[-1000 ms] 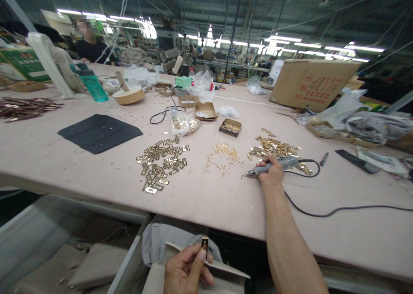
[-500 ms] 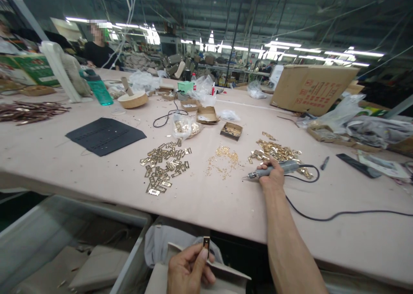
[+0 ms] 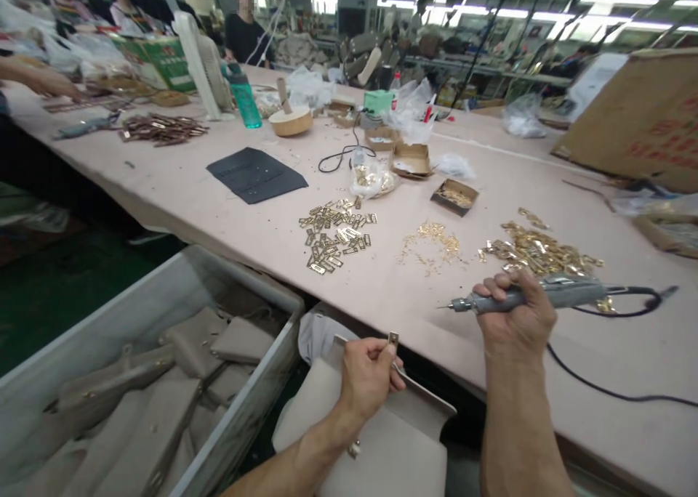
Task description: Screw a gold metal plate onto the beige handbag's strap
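Note:
My left hand [image 3: 371,373] is closed, pinching a small slotted metal plate [image 3: 393,338] between thumb and fingers at the flap edge of a beige bag [image 3: 395,461]. The bag lies below the table's front edge, seemingly on my lap. In my right hand [image 3: 515,312] is a grey electric screwdriver [image 3: 572,293], raised over the table with its bit pointing left. Beyond the hands lie a pile of rectangular metal plates [image 3: 330,246], scattered small gold screws [image 3: 439,239] and a heap of gold metal fittings [image 3: 545,250].
A grey bin [image 3: 248,366] of beige bags stands at left. On the table [image 3: 262,235] are a black sheet [image 3: 256,176], small cardboard box [image 3: 454,197], teal bottle [image 3: 245,99], fan [image 3: 197,65] and large carton [image 3: 638,119]. The screwdriver's cable [image 3: 594,386] trails right. People are at the back left.
The view has swung left and down, showing more of the bin and bag. My right hand has lifted the screwdriver from near the tabletop; my left still pinches the metal plate.

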